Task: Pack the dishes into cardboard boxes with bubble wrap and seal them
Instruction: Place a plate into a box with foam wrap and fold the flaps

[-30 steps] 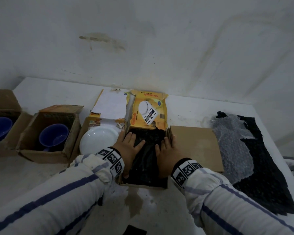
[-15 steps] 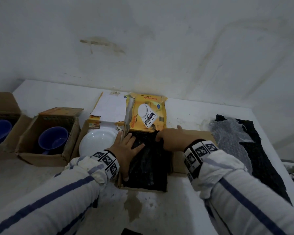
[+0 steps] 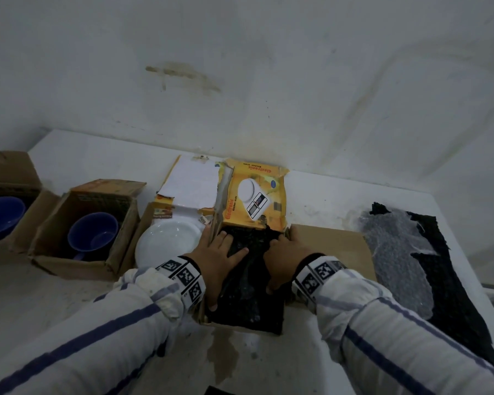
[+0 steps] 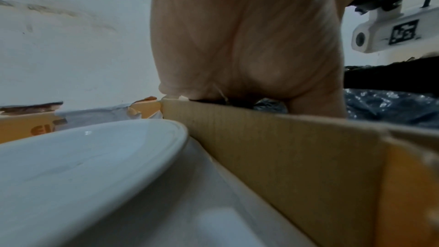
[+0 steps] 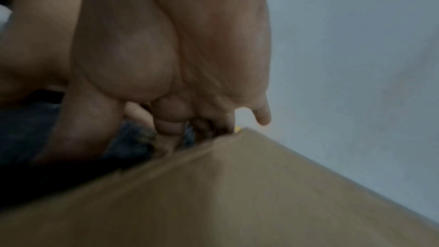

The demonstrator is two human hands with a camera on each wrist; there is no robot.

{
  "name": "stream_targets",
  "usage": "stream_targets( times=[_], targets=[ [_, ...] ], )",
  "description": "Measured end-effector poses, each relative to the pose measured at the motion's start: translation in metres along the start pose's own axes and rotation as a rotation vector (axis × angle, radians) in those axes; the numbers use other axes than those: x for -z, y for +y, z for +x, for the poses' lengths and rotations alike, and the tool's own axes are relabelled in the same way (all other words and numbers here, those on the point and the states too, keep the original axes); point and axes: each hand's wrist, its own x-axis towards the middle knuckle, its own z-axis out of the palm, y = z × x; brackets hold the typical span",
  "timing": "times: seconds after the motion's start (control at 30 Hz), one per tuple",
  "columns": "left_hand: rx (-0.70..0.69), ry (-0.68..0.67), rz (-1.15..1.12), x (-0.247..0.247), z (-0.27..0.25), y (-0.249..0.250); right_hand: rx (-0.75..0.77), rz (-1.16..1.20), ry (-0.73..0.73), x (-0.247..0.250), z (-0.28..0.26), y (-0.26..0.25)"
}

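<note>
Both arms reach forward in white sleeves with dark blue stripes, each wrist wearing a band of black-and-white square markers. The left hand [image 3: 217, 260] lies palm down, fingers straight and spread, thumb angled toward the right. The right hand [image 3: 283, 259] sits just beside it, also palm down, its fingers [image 5: 170, 119] bent downward at the tips.

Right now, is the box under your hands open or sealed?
Open. The scale-print flap stands up, the brown flap lies outward, and black bubble wrap shows inside.
</note>
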Motion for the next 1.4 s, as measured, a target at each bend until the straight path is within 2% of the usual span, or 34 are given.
stream_targets(
  times=[0.07,0.1,0.17,0.23,0.4,0.6,0.67,0.87,1.07,1.3,1.4],
  targets=[
    [0.003,-0.008,-0.001,-0.001,0.001,0.001,0.032,0.271,0.025,0.013,0.007,0.015],
    [0.003,-0.011,-0.005,-0.001,0.001,0.001,0.011,0.401,0.107,0.019,0.012,0.024],
    [0.007,-0.013,-0.009,-0.001,0.001,0.002,-0.105,0.646,0.312,0.028,0.022,0.044],
    [0.009,-0.009,-0.024,-0.001,0.002,0.002,-0.221,0.823,0.383,0.029,0.033,0.057],
    [-0.012,-0.031,-0.072,-0.002,0.003,-0.002,-0.289,1.061,0.251,0.021,0.056,0.062],
    [-0.027,-0.036,-0.101,-0.001,0.001,-0.004,-0.402,1.285,0.343,0.017,0.062,0.068],
    [-0.026,-0.019,-0.085,-0.001,0.000,-0.004,-0.400,1.381,0.340,0.017,0.060,0.071],
    [0.001,-0.006,-0.042,-0.001,-0.002,-0.001,-0.273,1.518,0.233,0.014,0.058,0.068],
    [0.021,0.051,-0.045,-0.004,-0.010,-0.001,-0.307,1.503,0.170,0.019,0.049,0.066],
    [0.038,0.065,-0.036,-0.005,-0.013,-0.002,-0.250,1.549,0.386,0.010,0.038,0.063],
    [0.056,0.092,-0.043,-0.003,-0.015,-0.001,-0.216,1.650,0.461,0.006,0.021,0.065]
  ],
)
